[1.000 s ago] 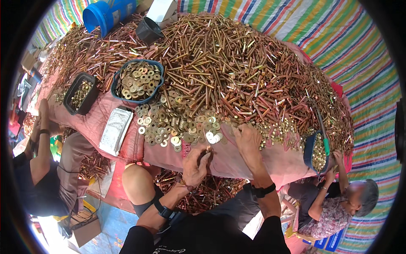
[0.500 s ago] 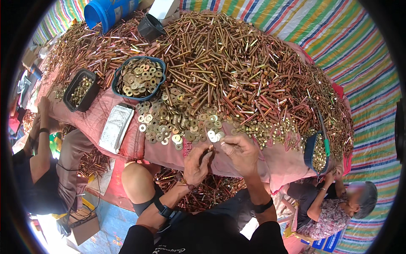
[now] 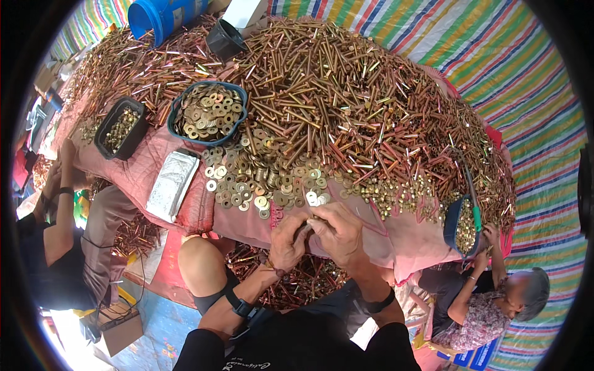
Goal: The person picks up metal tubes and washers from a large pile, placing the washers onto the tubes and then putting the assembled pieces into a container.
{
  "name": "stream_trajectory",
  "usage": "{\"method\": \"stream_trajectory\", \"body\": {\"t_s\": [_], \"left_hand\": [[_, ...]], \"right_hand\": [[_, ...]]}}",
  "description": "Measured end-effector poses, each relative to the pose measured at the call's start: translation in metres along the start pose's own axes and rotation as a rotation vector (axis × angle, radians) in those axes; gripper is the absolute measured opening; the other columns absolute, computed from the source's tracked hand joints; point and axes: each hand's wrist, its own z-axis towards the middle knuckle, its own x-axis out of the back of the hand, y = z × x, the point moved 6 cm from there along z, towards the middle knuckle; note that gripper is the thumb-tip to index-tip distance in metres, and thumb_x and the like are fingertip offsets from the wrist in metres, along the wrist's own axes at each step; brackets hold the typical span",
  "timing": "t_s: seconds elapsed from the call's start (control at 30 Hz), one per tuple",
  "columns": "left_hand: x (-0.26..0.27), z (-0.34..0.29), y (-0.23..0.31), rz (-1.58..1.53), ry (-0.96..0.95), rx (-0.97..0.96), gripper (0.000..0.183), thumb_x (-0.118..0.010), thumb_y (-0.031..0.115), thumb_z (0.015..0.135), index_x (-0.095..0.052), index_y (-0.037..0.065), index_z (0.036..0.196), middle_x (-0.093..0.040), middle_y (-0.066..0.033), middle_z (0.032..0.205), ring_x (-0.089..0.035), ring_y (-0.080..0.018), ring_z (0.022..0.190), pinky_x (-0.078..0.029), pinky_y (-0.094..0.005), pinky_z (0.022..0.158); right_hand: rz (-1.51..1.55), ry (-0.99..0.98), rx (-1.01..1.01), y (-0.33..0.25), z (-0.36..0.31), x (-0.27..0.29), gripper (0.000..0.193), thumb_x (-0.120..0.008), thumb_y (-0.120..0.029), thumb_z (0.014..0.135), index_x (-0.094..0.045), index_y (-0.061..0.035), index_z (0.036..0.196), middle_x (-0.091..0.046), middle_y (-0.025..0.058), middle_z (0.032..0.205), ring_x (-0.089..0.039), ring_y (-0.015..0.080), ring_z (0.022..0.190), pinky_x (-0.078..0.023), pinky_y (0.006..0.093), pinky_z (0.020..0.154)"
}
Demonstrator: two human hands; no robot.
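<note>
My left hand (image 3: 289,243) and my right hand (image 3: 340,235) meet at the near edge of the pink cloth (image 3: 365,230), fingertips touching. Both are closed with thumb and fingers pinched together. Whatever is between them is hidden by the fingers. Just beyond lie loose flat washers (image 3: 235,199), some bright silver, others dull brass. To their right small gold-coloured nuts (image 3: 396,191) are scattered. A large heap of long copper- and gold-toned bolts (image 3: 346,105) covers the far side.
A blue bowl (image 3: 245,102) holds more washers. Left of it sits a black tray (image 3: 129,152) of nuts, near a silver packet (image 3: 172,187). A dark blue basket (image 3: 451,230) stands right, beside a green-handled tool (image 3: 477,219). A blue bucket (image 3: 166,18) lies behind. People sit at both sides.
My right hand has moved left and slightly down, its fingertips now against those of my left hand. The small piece seen at my left fingertips is now covered.
</note>
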Motion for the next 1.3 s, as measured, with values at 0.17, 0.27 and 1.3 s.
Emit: {"method": "stream_trajectory", "body": {"t_s": [0.17,0.27,1.3], "left_hand": [[-0.002,-0.001,-0.004,0.053,-0.049,-0.018,0.027,-0.066,-0.009,0.084,-0.063,0.002,0.109,-0.064,-0.0167,0.092,-0.063,-0.0365,0.084,-0.051,-0.0401,0.073],[-0.002,0.000,-0.001,0.042,-0.050,-0.028,0.028,-0.066,-0.009,0.084,-0.063,0.002,0.110,-0.064,-0.0168,0.091,-0.063,-0.0365,0.084,-0.051,-0.0402,0.073],[0.001,-0.003,-0.002,0.069,-0.049,-0.049,0.027,-0.067,-0.009,0.083,-0.064,0.000,0.108,-0.065,-0.0163,0.092,-0.063,-0.0355,0.083,-0.051,-0.0394,0.072]], "right_hand": [[0.305,0.048,-0.501,0.032,-0.020,-0.013,0.027,-0.081,-0.006,0.081,-0.070,0.0009,0.104,-0.067,0.0101,0.090,-0.065,0.0198,0.077,-0.052,0.0294,0.067],[0.311,0.029,-0.563,0.036,-0.023,-0.013,0.026,-0.081,-0.006,0.081,-0.070,0.0007,0.103,-0.067,0.0105,0.090,-0.064,0.0203,0.076,-0.051,0.0284,0.066],[0.055,0.048,-0.220,0.015,-0.016,-0.008,0.024,-0.083,-0.012,0.081,-0.069,-0.0008,0.097,-0.069,0.0100,0.089,-0.068,0.0202,0.073,-0.053,0.0295,0.063]]}}
